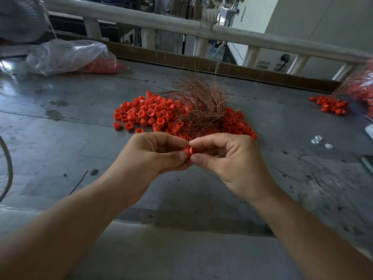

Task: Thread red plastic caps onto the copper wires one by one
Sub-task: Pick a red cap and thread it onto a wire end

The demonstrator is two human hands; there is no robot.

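red cap [189, 151] pinched, wire tangle [199, 104] atop caps [145, 115]

a stained grey table [60, 138] carries a pile of red caps [145, 114] at its middle, a copper wire bundle [201, 104] lying on it, a clear plastic bag [66, 55] of caps far left, a smaller cap heap [331, 106] far right.

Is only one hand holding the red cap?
No, both the left hand and the right hand pinch the red cap between their fingertips.

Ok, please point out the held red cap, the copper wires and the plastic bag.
held red cap [188, 151]: head view, its visible side.
copper wires [198, 104]: head view, the tangle's middle.
plastic bag [66, 55]: head view, clear upper part.
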